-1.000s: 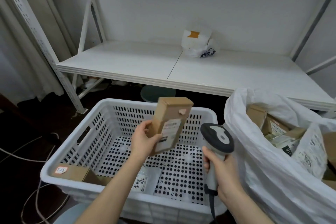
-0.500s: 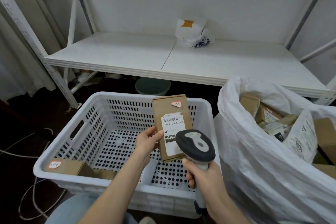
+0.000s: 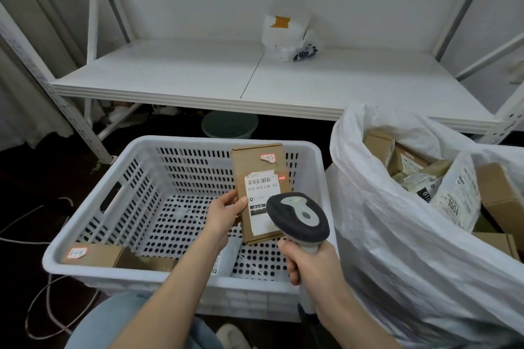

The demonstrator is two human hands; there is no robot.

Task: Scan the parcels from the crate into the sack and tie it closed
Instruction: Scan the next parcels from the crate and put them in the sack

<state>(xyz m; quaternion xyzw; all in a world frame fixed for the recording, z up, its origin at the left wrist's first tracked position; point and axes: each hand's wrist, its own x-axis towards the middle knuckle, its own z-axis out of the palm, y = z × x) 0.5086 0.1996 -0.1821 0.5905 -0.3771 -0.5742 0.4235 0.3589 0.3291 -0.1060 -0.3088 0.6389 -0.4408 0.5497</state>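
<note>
My left hand pinches a slim brown cardboard parcel upright over the white perforated plastic crate, thumb beside its printed label. My right hand is wrapped round the grip of the grey-and-black scanner, whose rounded head hides the parcel's lower right corner. A red dot glows just right of the barcode. Another cardboard box lies along the crate's near wall. To the right the crinkled white sack gapes, holding boxes and pouches; behind, a smooth white shelf carries a crumpled bag.
</note>
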